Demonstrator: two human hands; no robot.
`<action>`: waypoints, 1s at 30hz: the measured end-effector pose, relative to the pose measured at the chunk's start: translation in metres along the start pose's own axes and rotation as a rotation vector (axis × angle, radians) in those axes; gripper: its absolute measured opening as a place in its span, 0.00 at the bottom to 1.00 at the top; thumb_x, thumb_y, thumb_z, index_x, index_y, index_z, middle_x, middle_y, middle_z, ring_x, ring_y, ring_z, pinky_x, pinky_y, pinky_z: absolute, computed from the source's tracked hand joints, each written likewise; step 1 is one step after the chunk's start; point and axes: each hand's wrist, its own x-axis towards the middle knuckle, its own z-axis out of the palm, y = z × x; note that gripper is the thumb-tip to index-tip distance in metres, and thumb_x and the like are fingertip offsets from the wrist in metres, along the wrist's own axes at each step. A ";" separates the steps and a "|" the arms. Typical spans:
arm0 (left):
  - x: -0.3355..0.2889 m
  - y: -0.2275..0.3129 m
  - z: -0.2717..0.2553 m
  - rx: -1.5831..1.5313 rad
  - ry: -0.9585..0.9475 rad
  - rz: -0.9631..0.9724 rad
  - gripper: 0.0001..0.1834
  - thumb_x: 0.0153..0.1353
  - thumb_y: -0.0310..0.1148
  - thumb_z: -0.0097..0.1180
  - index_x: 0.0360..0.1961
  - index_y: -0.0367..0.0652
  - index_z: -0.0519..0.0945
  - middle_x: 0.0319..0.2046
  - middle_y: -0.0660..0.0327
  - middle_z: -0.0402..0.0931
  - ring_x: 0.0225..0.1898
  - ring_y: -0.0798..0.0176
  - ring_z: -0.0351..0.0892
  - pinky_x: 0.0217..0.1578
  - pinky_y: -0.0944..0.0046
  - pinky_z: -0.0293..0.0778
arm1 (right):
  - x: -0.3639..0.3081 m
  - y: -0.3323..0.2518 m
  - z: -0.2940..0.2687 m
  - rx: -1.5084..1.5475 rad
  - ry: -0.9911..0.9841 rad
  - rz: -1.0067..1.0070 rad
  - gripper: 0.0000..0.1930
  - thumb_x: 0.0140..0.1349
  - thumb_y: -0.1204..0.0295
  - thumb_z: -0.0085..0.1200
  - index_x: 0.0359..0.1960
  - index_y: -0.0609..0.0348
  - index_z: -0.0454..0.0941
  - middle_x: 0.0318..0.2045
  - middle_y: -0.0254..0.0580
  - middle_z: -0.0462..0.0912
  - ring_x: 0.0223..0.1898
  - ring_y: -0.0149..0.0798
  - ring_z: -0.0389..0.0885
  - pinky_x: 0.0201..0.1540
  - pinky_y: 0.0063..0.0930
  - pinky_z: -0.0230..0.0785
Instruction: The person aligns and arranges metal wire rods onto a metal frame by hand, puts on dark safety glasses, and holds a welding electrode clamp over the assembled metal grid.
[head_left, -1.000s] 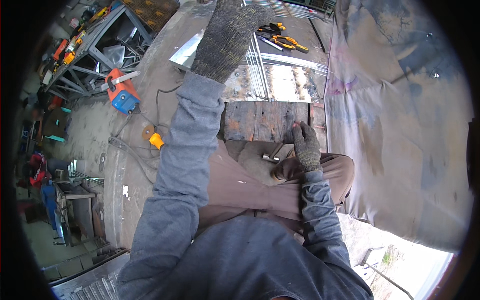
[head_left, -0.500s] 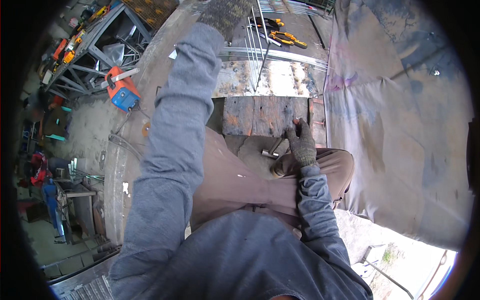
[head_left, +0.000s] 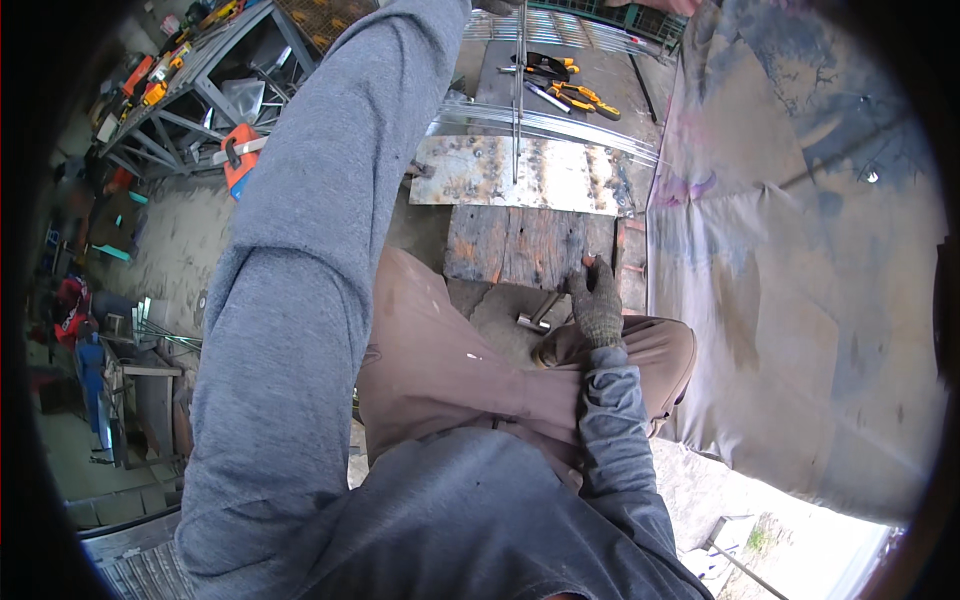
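Note:
At the top edge my left hand (head_left: 494,5), in a dark glove, is mostly cut off. It meets the upper end of a bundle of thin metal rods (head_left: 519,90), which stand upright with their lower ends over a scorched metal plate (head_left: 465,172); the grip itself is barely visible. My right hand (head_left: 598,308), in a grey knit glove, rests with its fingers apart at the near right edge of a charred wooden board (head_left: 510,245). The board lies just nearer to me than the plate. Under its near edge, a hammer (head_left: 535,322) lies beside my foot.
Yellow-and-black pliers (head_left: 585,100) and a white marker (head_left: 548,97) lie beyond the plate. Long thin rods (head_left: 560,127) cross behind it. A stained tarp (head_left: 770,250) hangs at right. An orange-and-blue machine (head_left: 240,158) and a cluttered metal rack (head_left: 215,95) stand at left.
My left hand has moved farther away, almost out of the picture. The thin rods have turned and now line up more upright. My right hand stays at the board's edge.

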 end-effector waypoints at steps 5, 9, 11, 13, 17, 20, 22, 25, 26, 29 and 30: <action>0.028 0.009 0.070 0.019 -0.045 -0.080 0.18 0.67 0.51 0.59 0.52 0.54 0.82 0.41 0.62 0.84 0.44 0.59 0.81 0.45 0.50 0.79 | -0.001 0.034 -0.021 -0.025 0.055 0.094 0.24 0.67 0.62 0.62 0.57 0.67 0.75 0.46 0.52 0.84 0.45 0.45 0.85 0.52 0.38 0.75; 0.060 0.004 -0.029 0.931 -0.157 0.214 0.24 0.65 0.44 0.63 0.61 0.53 0.79 0.52 0.52 0.81 0.51 0.54 0.80 0.53 0.48 0.76 | 0.001 -0.002 0.011 0.013 0.000 -0.049 0.25 0.68 0.61 0.61 0.59 0.66 0.74 0.48 0.53 0.84 0.47 0.47 0.85 0.54 0.39 0.75; 0.063 -0.004 -0.009 0.737 -0.080 0.281 0.25 0.65 0.42 0.64 0.62 0.52 0.78 0.53 0.51 0.81 0.52 0.53 0.80 0.54 0.49 0.75 | 0.002 0.010 0.006 0.027 -0.015 0.000 0.25 0.69 0.60 0.61 0.59 0.66 0.74 0.49 0.53 0.84 0.48 0.47 0.85 0.55 0.39 0.74; 0.051 -0.005 0.033 0.525 -0.029 0.356 0.26 0.64 0.40 0.65 0.64 0.51 0.77 0.54 0.49 0.80 0.52 0.53 0.80 0.55 0.50 0.75 | -0.001 0.021 -0.007 0.030 -0.007 0.064 0.25 0.69 0.60 0.60 0.60 0.66 0.73 0.49 0.53 0.84 0.49 0.48 0.85 0.55 0.40 0.74; 0.048 0.000 0.017 0.445 0.124 0.519 0.26 0.64 0.35 0.65 0.64 0.47 0.77 0.53 0.47 0.81 0.52 0.51 0.80 0.58 0.56 0.73 | -0.002 0.009 -0.004 0.013 -0.028 0.038 0.24 0.69 0.61 0.60 0.59 0.66 0.73 0.50 0.54 0.83 0.50 0.47 0.83 0.57 0.39 0.73; 0.060 -0.002 0.014 0.497 0.003 0.553 0.27 0.67 0.37 0.61 0.66 0.43 0.76 0.58 0.47 0.79 0.59 0.52 0.77 0.60 0.58 0.72 | -0.003 0.000 -0.004 0.000 -0.021 0.013 0.24 0.69 0.61 0.60 0.59 0.65 0.73 0.50 0.54 0.83 0.51 0.47 0.83 0.57 0.39 0.73; 0.067 -0.007 0.004 0.525 0.056 0.577 0.27 0.67 0.38 0.61 0.66 0.42 0.76 0.59 0.48 0.79 0.60 0.52 0.77 0.61 0.58 0.71 | -0.003 -0.007 -0.001 0.013 -0.033 0.020 0.24 0.69 0.61 0.61 0.60 0.65 0.73 0.50 0.54 0.83 0.51 0.48 0.83 0.57 0.39 0.73; 0.071 -0.010 0.018 0.493 0.059 0.578 0.28 0.68 0.41 0.61 0.66 0.40 0.75 0.60 0.49 0.78 0.63 0.52 0.75 0.63 0.58 0.69 | -0.004 0.002 -0.002 -0.034 -0.010 0.019 0.25 0.69 0.61 0.61 0.60 0.64 0.73 0.50 0.54 0.83 0.52 0.49 0.83 0.58 0.40 0.73; 0.071 -0.008 0.020 0.458 0.035 0.546 0.29 0.68 0.42 0.61 0.66 0.40 0.75 0.61 0.49 0.78 0.64 0.52 0.75 0.65 0.58 0.68 | -0.004 0.005 -0.002 -0.036 -0.005 0.023 0.25 0.69 0.61 0.61 0.60 0.64 0.73 0.50 0.54 0.83 0.52 0.49 0.83 0.58 0.40 0.73; 0.066 0.000 0.016 0.725 0.028 0.551 0.31 0.69 0.46 0.59 0.68 0.40 0.73 0.63 0.49 0.76 0.66 0.51 0.73 0.66 0.59 0.67 | -0.004 0.012 -0.001 -0.023 -0.001 0.009 0.25 0.68 0.61 0.61 0.61 0.64 0.73 0.51 0.55 0.83 0.51 0.50 0.83 0.57 0.40 0.73; 0.062 -0.001 0.015 0.726 0.021 0.554 0.31 0.69 0.46 0.59 0.68 0.40 0.73 0.63 0.49 0.76 0.66 0.51 0.73 0.66 0.59 0.67 | -0.003 0.013 0.001 -0.006 0.001 0.020 0.25 0.68 0.62 0.61 0.60 0.65 0.73 0.51 0.55 0.83 0.51 0.50 0.83 0.57 0.40 0.73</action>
